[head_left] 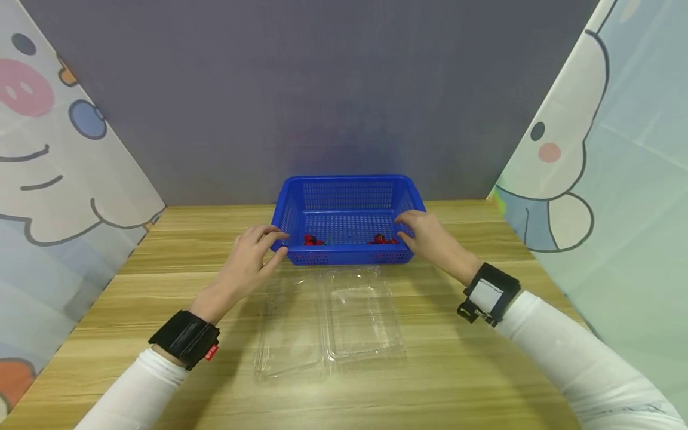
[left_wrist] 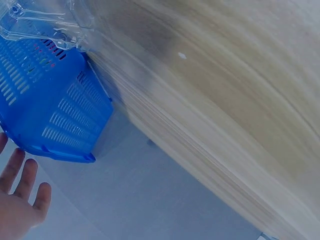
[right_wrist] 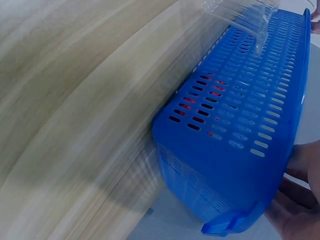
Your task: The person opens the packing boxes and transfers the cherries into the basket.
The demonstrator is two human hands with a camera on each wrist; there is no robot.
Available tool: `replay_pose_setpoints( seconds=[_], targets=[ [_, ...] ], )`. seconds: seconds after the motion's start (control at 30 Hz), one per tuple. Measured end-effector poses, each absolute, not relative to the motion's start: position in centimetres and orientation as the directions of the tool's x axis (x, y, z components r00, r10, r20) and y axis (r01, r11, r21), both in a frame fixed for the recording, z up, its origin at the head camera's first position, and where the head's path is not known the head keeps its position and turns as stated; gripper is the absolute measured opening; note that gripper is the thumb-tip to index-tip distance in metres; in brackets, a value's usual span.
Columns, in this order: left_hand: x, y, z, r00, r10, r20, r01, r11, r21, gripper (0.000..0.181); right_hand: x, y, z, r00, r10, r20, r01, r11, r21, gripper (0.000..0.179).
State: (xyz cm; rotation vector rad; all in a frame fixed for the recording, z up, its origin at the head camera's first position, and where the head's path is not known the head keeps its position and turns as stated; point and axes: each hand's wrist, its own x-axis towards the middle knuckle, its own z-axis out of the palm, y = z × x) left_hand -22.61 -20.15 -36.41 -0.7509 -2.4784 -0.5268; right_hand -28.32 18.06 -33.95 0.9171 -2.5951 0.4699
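A blue plastic basket holds two small groups of red cherries, left cherries and right cherries, along its near wall. Some green stems show. At the front left corner is my left hand, its fingers by the rim and thumb apart from them; the left wrist view shows these fingers spread loosely. My right hand is over the front right corner, fingertips above the inside and a gap between thumb and forefinger. In the right wrist view the basket rim partly hides its fingers. Neither hand holds a cherry.
A clear plastic clamshell box lies unfolded on the wooden table, in front of the basket. Behind the basket stands a grey panel. Cartoon-printed sheets flank the table on the left and right.
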Motion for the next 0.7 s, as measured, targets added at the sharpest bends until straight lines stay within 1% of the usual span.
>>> replay_pose_setpoints(
  seconds=[0.17, 0.37, 0.43, 0.57, 0.7],
  targets=[
    [-22.6, -20.7, -36.5, -0.723, 0.38, 0.577, 0.59, 0.775, 0.228, 0.025, -28.1, 18.5, -33.7, -0.724, -0.521, 0.453, -0.651, 0.732, -0.199, 0.022],
    [-22.6, -21.7, -36.8, -0.698, 0.366, 0.616, 0.603, 0.764, 0.229, 0.026, -27.7, 19.6, -33.5, -0.71, -0.491, 0.505, -0.652, 0.73, -0.208, 0.026],
    [-22.4, -22.1, -36.9, -0.694, 0.354, 0.627, 0.601, 0.765, 0.233, 0.026, -27.5, 20.2, -33.7, -0.715, -0.48, 0.508, -0.641, 0.74, -0.203, 0.028],
    [-21.8, -23.0, -37.2, -0.711, 0.315, 0.629, 0.569, 0.783, 0.252, 0.026, -27.1, 21.6, -34.3, -0.735, -0.453, 0.504, -0.615, 0.758, -0.215, 0.032],
    [-21.0, -23.8, -37.5, -0.749, 0.283, 0.599, 0.518, 0.813, 0.264, 0.027, -26.3, 23.3, -35.2, -0.76, -0.409, 0.506, -0.583, 0.772, -0.251, 0.038]
  ],
)
